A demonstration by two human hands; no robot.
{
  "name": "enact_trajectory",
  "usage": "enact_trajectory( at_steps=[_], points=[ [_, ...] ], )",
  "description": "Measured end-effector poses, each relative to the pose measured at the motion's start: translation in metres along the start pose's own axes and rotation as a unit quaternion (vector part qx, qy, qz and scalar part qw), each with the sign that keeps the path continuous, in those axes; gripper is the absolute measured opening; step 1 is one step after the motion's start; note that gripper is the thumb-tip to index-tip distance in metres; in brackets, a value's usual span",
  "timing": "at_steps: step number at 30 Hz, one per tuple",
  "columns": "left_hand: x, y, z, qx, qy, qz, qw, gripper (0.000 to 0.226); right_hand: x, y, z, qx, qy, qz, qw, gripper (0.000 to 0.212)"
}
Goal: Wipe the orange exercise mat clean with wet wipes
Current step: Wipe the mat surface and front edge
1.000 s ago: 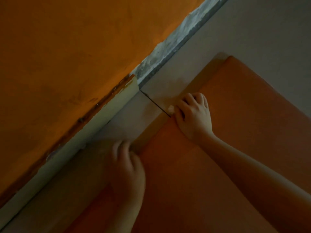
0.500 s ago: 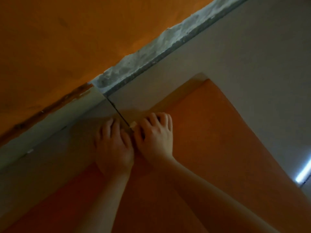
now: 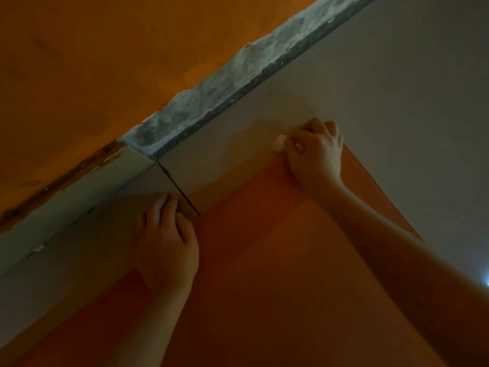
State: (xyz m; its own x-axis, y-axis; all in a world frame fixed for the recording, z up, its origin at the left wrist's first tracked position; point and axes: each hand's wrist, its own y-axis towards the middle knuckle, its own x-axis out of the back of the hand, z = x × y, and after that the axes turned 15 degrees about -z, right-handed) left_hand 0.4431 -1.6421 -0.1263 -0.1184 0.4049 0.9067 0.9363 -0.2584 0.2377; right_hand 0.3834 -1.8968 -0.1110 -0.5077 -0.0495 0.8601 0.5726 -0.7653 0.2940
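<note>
From my feed, the far left is filled by an orange wall (image 3: 79,62), with a pale skirting board (image 3: 79,189) running diagonally along its foot. Where the board ends, a rough grey cement strip (image 3: 225,83) carries on along the base of the wall toward the upper right. Below both lies grey tile floor (image 3: 397,75), crossed by a dark tile joint (image 3: 180,189).

The left hand (image 3: 166,242) comes up from the bottom edge, palm down. Its fingers reach out fairly straight and lie across the near-left edge of the orange exercise mat (image 3: 264,260), with the tips on the tile beside the joint. The light is dim, so I can only say it seems to press flat and hold nothing.

The mat lies flat on the floor and fills the lower middle of my view. Its left edge runs roughly parallel to the wall, and its far corner points to the upper right.

At that far end the right hand (image 3: 315,157) sits on the mat's edge with its fingers curled tight. It pinches a small white wad of wet wipe (image 3: 279,144), which pokes out on the thumb side and touches the tile just beside the mat. The right forearm crosses the mat's right edge.

A small bright spot (image 3: 487,283) shows at the far right border.
</note>
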Motion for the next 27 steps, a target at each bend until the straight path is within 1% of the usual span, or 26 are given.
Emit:
enact_trajectory(
  at_steps=[3, 7, 9, 11, 13, 15, 18, 22, 25, 27],
  points=[
    [0.003, 0.000, -0.003, -0.002, 0.006, 0.014, 1.000, 0.051, -0.010, -0.012, 0.004, -0.008, -0.019, -0.058, 0.998, 0.016],
    [0.006, 0.002, -0.006, 0.003, 0.030, 0.054, 0.998, 0.050, -0.010, -0.009, 0.003, 0.005, -0.036, -0.081, 0.996, 0.018],
    [0.009, 0.005, -0.015, 0.002, 0.015, 0.057, 0.998, 0.041, -0.010, -0.011, 0.004, 0.005, -0.030, -0.075, 0.997, 0.017],
    [0.002, 0.011, -0.044, 0.005, -0.030, 0.069, 0.997, 0.039, -0.010, -0.010, 0.004, 0.006, -0.028, -0.077, 0.997, 0.016],
    [-0.017, 0.019, -0.087, -0.009, -0.077, 0.066, 0.995, 0.045, -0.010, -0.010, 0.004, 0.005, -0.026, -0.083, 0.996, 0.017],
    [-0.035, 0.023, -0.123, -0.022, -0.073, 0.062, 0.995, 0.048, -0.010, -0.009, 0.003, 0.008, -0.024, -0.087, 0.996, 0.018],
    [-0.052, 0.021, -0.135, -0.025, -0.021, 0.053, 0.998, 0.042, -0.010, -0.009, 0.005, 0.004, -0.012, -0.083, 0.996, 0.019],
    [-0.052, 0.018, -0.132, -0.037, 0.000, 0.049, 0.998, 0.043, -0.008, -0.008, 0.002, 0.001, -0.007, -0.063, 0.998, 0.014],
    [-0.053, 0.019, -0.133, -0.037, 0.011, 0.033, 0.999, 0.044, -0.006, -0.005, 0.004, -0.007, 0.012, -0.012, 1.000, 0.026],
    [-0.052, 0.017, -0.134, -0.036, 0.011, 0.027, 0.999, 0.046, -0.001, 0.002, 0.001, 0.005, 0.026, 0.010, 1.000, 0.029]
  ],
)
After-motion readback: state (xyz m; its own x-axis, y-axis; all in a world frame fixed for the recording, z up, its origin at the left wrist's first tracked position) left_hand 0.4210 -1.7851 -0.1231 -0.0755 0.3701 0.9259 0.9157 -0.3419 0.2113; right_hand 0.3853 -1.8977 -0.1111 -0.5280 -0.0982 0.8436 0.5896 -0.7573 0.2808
